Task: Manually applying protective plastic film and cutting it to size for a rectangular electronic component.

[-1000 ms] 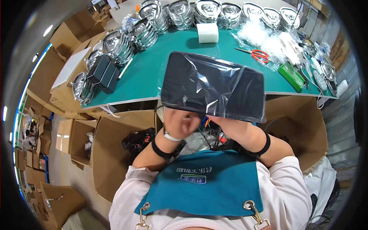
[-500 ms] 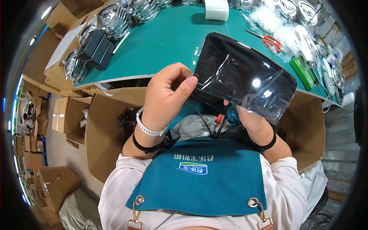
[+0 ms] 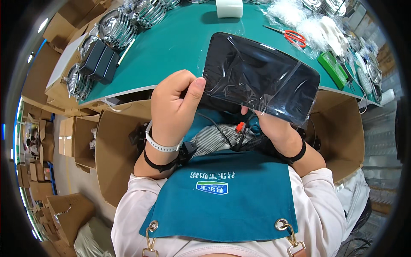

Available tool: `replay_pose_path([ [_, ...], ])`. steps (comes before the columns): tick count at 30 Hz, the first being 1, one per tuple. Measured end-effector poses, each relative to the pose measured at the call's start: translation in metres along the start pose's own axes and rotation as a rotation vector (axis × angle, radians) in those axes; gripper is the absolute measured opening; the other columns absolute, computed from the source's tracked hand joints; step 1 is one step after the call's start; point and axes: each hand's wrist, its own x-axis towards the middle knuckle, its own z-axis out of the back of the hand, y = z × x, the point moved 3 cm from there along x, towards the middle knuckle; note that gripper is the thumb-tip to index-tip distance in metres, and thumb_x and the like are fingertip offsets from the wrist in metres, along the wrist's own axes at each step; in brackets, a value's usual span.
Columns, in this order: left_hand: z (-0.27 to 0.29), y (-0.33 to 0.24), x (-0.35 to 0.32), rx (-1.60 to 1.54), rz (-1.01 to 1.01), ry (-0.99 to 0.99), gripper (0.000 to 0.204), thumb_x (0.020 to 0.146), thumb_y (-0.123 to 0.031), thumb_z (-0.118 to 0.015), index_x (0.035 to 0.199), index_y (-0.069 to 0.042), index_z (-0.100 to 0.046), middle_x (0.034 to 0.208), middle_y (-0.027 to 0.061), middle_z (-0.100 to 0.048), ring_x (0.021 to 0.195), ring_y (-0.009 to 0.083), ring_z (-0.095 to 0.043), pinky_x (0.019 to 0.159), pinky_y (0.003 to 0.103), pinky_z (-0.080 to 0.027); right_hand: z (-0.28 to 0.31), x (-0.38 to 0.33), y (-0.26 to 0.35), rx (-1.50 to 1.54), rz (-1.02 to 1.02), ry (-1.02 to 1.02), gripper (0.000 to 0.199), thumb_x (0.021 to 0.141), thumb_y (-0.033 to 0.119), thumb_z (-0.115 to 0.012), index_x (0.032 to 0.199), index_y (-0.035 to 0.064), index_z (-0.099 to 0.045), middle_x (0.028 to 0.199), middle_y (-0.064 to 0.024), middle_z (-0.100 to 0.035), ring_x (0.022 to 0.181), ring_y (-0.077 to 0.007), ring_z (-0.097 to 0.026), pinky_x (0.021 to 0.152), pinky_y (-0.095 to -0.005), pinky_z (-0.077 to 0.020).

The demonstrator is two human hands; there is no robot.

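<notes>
Between my hands is a glossy black panel [image 3: 262,79], a rounded rectangle wrapped in clear, wrinkled plastic film. My left hand [image 3: 173,103] pinches the wrapping at the panel's left edge with thumb and curled fingers. From below, my right hand [image 3: 274,128] supports the lower edge; most of its fingers are hidden behind the panel. Below the panel hang black cables [image 3: 218,128], beside a small red-orange connector [image 3: 239,127], over my lap.
Across the green table [image 3: 171,51] lie red-handled scissors [image 3: 294,37], a white roll [image 3: 229,8], dark boxes [image 3: 99,61], stacked shiny metal parts [image 3: 114,29], crumpled clear plastic [image 3: 291,17] and a green holder [image 3: 333,70]. An open carton [image 3: 122,141] stands under the table's near edge.
The panel has tilted slightly, and the bright glare on its film is gone. Both hands keep their hold. The whole view has shifted a little.
</notes>
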Motion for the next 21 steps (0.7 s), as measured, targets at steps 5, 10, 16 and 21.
replay_pose_path([
  [5,0.009,0.001,0.000,-0.244,0.060,-0.005,0.026,0.096,-0.015,-0.061,0.076,0.000,-0.054,0.066,-0.0011,-0.044,0.061,0.0081,-0.039,0.055,0.025,-0.031,-0.001,0.000,0.002,0.106,-0.115,-0.003,0.016,0.091,0.000,-0.054,0.079,0.0036,-0.064,0.079,-0.0032,-0.063,0.077,-0.0150,-0.056,0.070,-0.0279,-0.0452],
  [10,0.002,-0.001,0.007,-0.421,0.169,-0.068,0.016,0.095,-0.018,-0.062,0.097,-0.003,-0.059,0.082,-0.0023,-0.055,0.071,0.0058,-0.049,0.061,0.020,-0.040,-0.004,0.001,-0.002,0.092,0.061,-0.008,0.015,0.091,0.000,-0.054,0.080,0.0033,-0.063,0.074,-0.0032,-0.062,0.070,-0.0139,-0.057,0.065,-0.0277,-0.0449],
  [16,0.002,0.003,0.001,-0.579,0.263,0.086,0.022,0.092,-0.020,-0.067,0.107,-0.006,-0.059,0.100,0.0000,-0.059,0.087,0.0067,-0.055,0.067,0.021,-0.047,0.000,-0.001,-0.006,-0.020,-0.082,-0.024,0.012,0.091,0.001,-0.055,0.084,0.0030,-0.064,0.074,-0.0034,-0.063,0.071,-0.0139,-0.058,0.066,-0.0274,-0.0451],
  [21,-0.003,-0.001,0.000,-0.463,0.258,0.057,0.020,0.087,-0.013,-0.071,0.100,-0.006,-0.057,0.093,-0.0005,-0.058,0.080,0.0040,-0.054,0.065,0.019,-0.045,-0.001,0.000,-0.004,-0.035,0.021,-0.068,0.014,0.095,0.008,-0.056,0.085,0.0036,-0.065,0.074,-0.0031,-0.063,0.071,-0.0141,-0.058,0.067,-0.0274,-0.0453],
])
